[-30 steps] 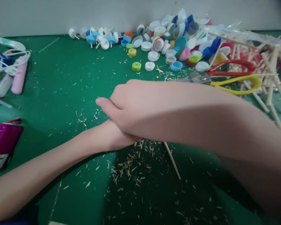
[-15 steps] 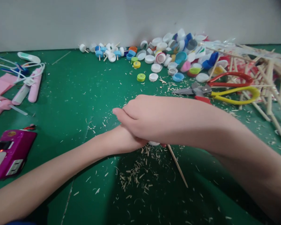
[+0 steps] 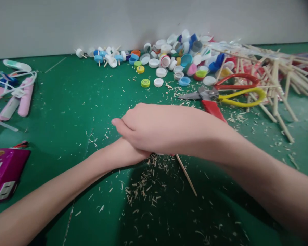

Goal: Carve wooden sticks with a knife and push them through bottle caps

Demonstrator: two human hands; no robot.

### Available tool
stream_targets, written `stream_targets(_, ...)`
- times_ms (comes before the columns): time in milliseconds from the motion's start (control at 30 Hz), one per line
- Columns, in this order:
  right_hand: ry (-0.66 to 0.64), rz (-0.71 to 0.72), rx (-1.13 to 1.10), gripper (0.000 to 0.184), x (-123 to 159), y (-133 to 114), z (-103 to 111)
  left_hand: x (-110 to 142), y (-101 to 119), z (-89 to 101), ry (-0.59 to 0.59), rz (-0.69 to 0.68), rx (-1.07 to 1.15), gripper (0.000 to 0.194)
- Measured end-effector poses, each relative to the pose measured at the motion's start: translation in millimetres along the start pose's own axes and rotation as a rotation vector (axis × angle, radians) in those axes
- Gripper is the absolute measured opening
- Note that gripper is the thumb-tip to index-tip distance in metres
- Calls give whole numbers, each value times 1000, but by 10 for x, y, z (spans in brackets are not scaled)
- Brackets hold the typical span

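Observation:
My right hand [image 3: 149,126] lies across my left hand, its thumb at the left and its other fingers curled out of sight. Only the wrist side of my left hand [image 3: 130,152] shows below it; its fingers are hidden. A sliver of a white bottle cap [image 3: 164,154] peeks out under the hands. Beside it a thin wooden stick [image 3: 187,176] slants down to the right, its tip tapered. Which hand holds the cap or the stick, I cannot tell. Wood shavings [image 3: 143,188] are scattered below. Just behind my right wrist is a red-handled tool [image 3: 213,110], partly covered.
Scissors [image 3: 236,90] with red and yellow handles lie right of the hands, before a heap of wooden sticks [image 3: 279,85]. Many bottle caps [image 3: 166,61] line the wall, several with sticks through them [image 3: 105,56]. A purple box with a socket [image 3: 9,174] and pink tools [image 3: 25,95] sit left.
The view has shifted, so the scene sits further left and more of the red-handled tool shows. My hands stay stacked in the same pose, with the stick still jutting out below.

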State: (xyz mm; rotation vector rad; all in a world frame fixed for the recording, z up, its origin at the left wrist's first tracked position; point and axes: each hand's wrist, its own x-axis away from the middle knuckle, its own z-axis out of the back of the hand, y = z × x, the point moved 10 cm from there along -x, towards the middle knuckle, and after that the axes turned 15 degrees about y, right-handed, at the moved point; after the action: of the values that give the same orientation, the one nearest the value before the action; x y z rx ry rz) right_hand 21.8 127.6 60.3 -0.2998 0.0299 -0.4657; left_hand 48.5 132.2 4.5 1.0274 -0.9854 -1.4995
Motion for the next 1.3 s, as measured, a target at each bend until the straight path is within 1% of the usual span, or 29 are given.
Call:
stream_targets(67, -56, 61, -42, 36, 25, -18, -59, 21, -8, -87, -83, 6, 49, 27)
stream_targets(133, -63, 96, -65, 32, 29, -18, -70, 32, -23, -121, -117, 4, 66, 34)
stream_targets(233, -44, 63, -108, 35, 9, 5, -44, 37, 15, -68, -86, -63, 3, 32)
stream_targets(300, -29, 0, -166, 41, 12, 37, -16, 48, 98, -5, -43, -136, -93, 30)
stream_targets(367, -12, -71, -242, 45, 59, 99, 6, 63, 174, 35, -9, -177, -214, 29)
stream_targets(400, 8, -90, -272, 45, 99, 135, 24, 71, 198, 37, -4, -180, -270, 29)
stream_targets(433, 46, -87, -300, 44, 147, 166, 56, 83, 205, 12, -23, -173, -319, 28)
stream_targets(467, 104, -57, -309, 43, 201, 190, 107, 96, 215, -28, -50, -180, -361, 28)
stream_targets(533, 191, -22, -270, 42, 334, 283, 160, 133, 251, -139, -117, -262, -451, 31)
stream_targets(600, 249, 13, -116, 34, 467, 381, 164, 168, 311, -222, -137, -413, -554, 37)
stream_targets(667, 246, 13, 74, 27, 575, 488, 93, 175, 334, -241, -108, -515, -658, 35)
stream_targets(700, 229, -5, 141, 26, 620, 548, 39, 164, 325, -231, -94, -523, -695, 33)
stream_targets(767, 217, -70, 185, 26, 702, 668, -55, 126, 289, -188, -79, -469, -714, 31)
stream_targets(833, 258, -115, 154, 31, 775, 738, -107, 97, 272, -142, -75, -395, -667, 31)
stream_targets(900, 336, -68, 126, 33, 838, 693, -125, 85, 278, -103, -62, -345, -608, 28)
stream_targets(1000, 494, 27, 104, 29, 937, 542, -70, 91, 314, -57, -28, -324, -524, 20)
stream_targets(1100, 607, -9, 4, 27, 1025, 498, 10, 96, 335, 4, 7, -279, -473, 16)
stream_targets(1133, 615, -20, -39, 26, 1046, 495, 16, 100, 342, 18, 11, -256, -469, 16)
stream_targets(1200, 589, -7, -106, 23, 1081, 482, -9, 121, 369, 20, 8, -216, -466, 14)
stream_targets(1300, 506, 111, -133, 24, 1142, 419, -106, 198, 370, -21, 11, -126, -452, 13)
